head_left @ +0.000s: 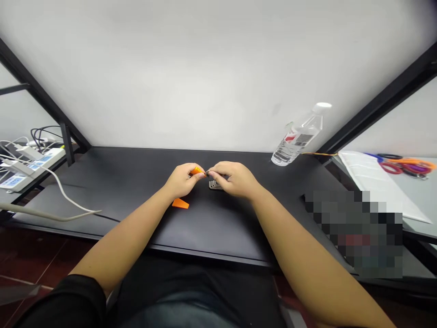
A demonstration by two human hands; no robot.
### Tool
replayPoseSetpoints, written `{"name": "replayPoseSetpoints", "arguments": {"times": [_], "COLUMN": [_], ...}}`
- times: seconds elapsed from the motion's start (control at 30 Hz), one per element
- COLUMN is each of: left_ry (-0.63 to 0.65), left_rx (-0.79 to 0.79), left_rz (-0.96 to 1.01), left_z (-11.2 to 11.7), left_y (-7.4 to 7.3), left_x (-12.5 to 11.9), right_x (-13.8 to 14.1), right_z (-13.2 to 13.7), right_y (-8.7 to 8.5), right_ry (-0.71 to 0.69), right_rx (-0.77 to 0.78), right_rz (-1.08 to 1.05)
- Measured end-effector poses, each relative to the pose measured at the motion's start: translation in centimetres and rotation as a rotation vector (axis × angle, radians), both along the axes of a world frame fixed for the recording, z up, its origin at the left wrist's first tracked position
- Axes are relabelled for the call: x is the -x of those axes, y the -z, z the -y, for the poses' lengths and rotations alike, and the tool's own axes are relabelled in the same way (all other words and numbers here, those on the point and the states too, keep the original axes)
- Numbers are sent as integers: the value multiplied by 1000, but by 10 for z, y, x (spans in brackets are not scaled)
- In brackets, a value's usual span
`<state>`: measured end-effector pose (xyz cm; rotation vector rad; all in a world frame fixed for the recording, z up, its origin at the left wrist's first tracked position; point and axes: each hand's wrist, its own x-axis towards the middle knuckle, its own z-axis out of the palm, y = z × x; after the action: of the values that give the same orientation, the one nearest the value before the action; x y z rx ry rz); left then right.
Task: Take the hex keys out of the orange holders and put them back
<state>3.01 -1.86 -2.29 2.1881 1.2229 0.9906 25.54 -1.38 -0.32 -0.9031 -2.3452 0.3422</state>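
orange piece (197, 171) sits in the left hand (182, 180), pinched between thumb and fingers, its long axis running roughly from ten to four o'clock. at its four o'clock end is a small dark part (207, 173), which the right hand (235, 180) appears to pinch; whether the two pieces touch is too small to tell. just off at five o'clock, a slotted grey-and-black piece (215, 185) lies on the black table (211, 228), partly covered by the right hand. toward seven to eight, a flat orange piece (180, 203) lies beside the left wrist. farther out, a water bottle (297, 136) stands between two and three, a white packet (375, 182) lies toward three, and a power strip (44, 164) toward nine.
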Motion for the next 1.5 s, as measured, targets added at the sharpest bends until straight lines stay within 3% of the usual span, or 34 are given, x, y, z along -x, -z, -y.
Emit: {"name": "replayPoseSetpoints", "arguments": {"times": [0.2, 0.37, 0.53, 0.87, 0.97, 1.13, 1.27, 1.5], "left_ry": [21, 7, 5, 45, 57, 51, 45, 87], "left_rx": [43, 80, 42, 24, 22, 33, 30, 58], "left_rz": [-2, 56, 62, 47, 49, 50, 56, 98], "left_z": [1, 3, 5, 5, 5, 4, 3, 5], "left_y": [0, 0, -3, -4, -4, -2, -1, -4], "left_x": [0, 0, -2, -1, -1, -2, -1, -2], "right_x": [-6, -29, -28, -26, -27, -20, -9, 4], "right_z": [-2, -18, -23, -12, -12, -8, 2, 7], "right_y": [1, 12, 15, 2, -1, -7, -8, -3], "right_ry": [7, 107, 174, 87, 70, 99, 71, 57], "right_rx": [153, 367, 510, 590, 477, 201, 206, 195], "right_rz": [138, 226, 348, 407, 313, -178, -438, -516]}}
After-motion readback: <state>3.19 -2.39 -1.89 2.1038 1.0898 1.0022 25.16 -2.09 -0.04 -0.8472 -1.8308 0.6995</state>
